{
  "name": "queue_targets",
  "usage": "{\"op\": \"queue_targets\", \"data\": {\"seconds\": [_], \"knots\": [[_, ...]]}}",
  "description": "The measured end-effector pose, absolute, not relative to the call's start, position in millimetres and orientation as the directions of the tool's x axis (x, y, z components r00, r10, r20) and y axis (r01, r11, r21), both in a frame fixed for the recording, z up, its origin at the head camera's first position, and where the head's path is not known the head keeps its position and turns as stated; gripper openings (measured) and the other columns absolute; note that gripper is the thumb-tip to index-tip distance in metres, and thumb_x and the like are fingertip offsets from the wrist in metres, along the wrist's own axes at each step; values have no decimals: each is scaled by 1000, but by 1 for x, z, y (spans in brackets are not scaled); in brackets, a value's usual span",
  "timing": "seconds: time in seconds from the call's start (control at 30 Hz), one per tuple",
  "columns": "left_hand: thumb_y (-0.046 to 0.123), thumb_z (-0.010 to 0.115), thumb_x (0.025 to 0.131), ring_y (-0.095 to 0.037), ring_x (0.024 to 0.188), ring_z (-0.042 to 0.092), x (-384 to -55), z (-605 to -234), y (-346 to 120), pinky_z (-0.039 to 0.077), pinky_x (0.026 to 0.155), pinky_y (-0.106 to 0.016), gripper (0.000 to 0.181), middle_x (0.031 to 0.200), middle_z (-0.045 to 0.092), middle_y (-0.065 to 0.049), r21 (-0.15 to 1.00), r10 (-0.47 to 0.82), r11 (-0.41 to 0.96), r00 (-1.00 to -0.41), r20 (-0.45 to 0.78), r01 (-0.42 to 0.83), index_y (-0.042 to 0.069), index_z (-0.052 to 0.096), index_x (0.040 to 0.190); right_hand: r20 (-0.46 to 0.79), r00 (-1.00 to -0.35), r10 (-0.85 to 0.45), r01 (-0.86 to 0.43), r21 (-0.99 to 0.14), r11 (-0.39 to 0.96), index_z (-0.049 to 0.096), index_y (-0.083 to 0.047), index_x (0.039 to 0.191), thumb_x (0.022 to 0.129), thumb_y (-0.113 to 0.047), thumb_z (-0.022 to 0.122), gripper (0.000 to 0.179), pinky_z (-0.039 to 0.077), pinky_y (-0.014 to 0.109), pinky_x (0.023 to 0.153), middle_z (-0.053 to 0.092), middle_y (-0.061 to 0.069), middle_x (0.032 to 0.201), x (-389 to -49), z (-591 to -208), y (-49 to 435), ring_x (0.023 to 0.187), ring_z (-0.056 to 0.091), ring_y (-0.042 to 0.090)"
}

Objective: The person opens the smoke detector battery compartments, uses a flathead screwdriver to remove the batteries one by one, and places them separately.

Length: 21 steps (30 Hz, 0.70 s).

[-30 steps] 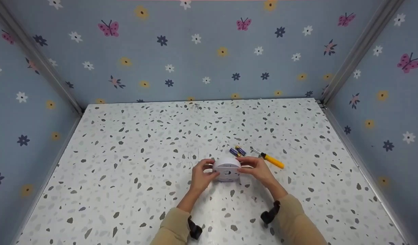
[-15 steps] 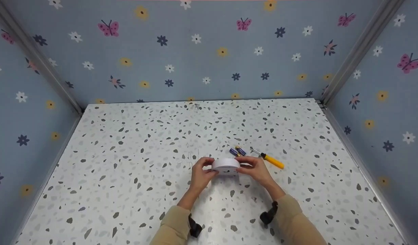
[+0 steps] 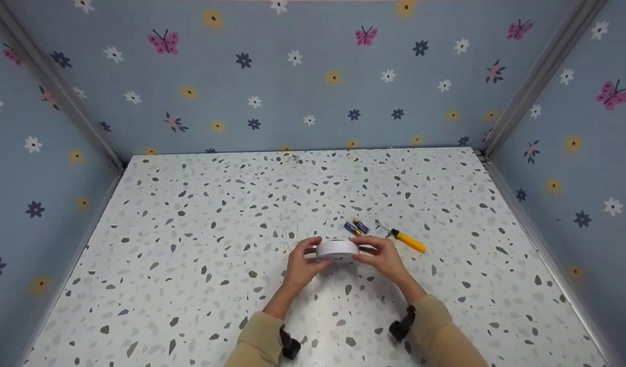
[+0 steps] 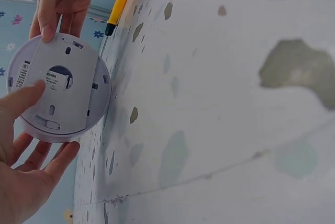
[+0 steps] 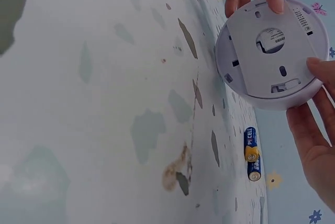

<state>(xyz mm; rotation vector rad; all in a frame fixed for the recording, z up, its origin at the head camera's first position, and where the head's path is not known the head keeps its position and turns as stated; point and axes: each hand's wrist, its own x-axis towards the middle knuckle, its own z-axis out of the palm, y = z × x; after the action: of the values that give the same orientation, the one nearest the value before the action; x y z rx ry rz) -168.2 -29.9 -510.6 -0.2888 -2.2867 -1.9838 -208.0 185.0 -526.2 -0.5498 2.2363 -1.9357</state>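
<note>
A round white smoke detector (image 3: pixel 337 248) is held between both hands, edge-on to the head view. Its back, with a flat mounting plate, round central opening and printed label, shows in the left wrist view (image 4: pixel 73 96). My left hand (image 3: pixel 300 266) grips its left side, thumb on the back plate and fingers around the rim. On the opposite side my right hand (image 3: pixel 387 257) holds it the same way, its thumb also pressing the plate in the right wrist view. The detector's front face is mostly hidden.
Two blue-and-gold batteries (image 3: pixel 352 228) lie on the speckled table (image 3: pixel 216 204) just beyond the detector. To their right lies a screwdriver (image 3: pixel 410 242) with a yellow handle. Patterned blue panels (image 3: pixel 313 92) enclose the table's back and sides.
The smoke detector has tilted, its back plate turning down out of the head view so that the white rim now faces up. Both hands keep their grip and have barely moved.
</note>
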Motion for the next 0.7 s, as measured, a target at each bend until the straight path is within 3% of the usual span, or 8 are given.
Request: {"op": "queue_targets", "data": {"seconds": [0.17, 0.43, 0.7], "knots": [[7, 73, 71, -38, 100, 51, -164, -509, -29, 45, 83, -45, 55, 116, 49, -25, 961, 99, 184, -977, 190, 206, -7, 48, 118, 126, -930, -345, -184, -973, 140, 62, 0, 108, 74, -8, 70, 35, 43, 36, 90, 60, 12, 108, -207, -532, 186, 102, 54, 21], [14, 72, 73, -37, 94, 54, -160, -506, -27, 44, 85, -45, 57, 116, 50, -23, 967, 98, 200, -985, 141, 158, -7, 47, 120, 162, -921, -354, -214, -970, 113, 62, 2, 106, 74, -7, 70, 34, 42, 37, 90, 60, 14, 107, -203, -532, 186, 101, 54, 23], [18, 69, 77, -34, 98, 52, -157, -505, -27, 43, 85, -45, 53, 121, 49, -23, 974, 119, 194, -989, 92, 114, -5, 49, 120, 191, -908, -373, -231, -971, 68, 62, 4, 106, 74, -3, 69, 34, 42, 37, 91, 59, 16, 108, -201, -534, 185, 103, 53, 22]]}}
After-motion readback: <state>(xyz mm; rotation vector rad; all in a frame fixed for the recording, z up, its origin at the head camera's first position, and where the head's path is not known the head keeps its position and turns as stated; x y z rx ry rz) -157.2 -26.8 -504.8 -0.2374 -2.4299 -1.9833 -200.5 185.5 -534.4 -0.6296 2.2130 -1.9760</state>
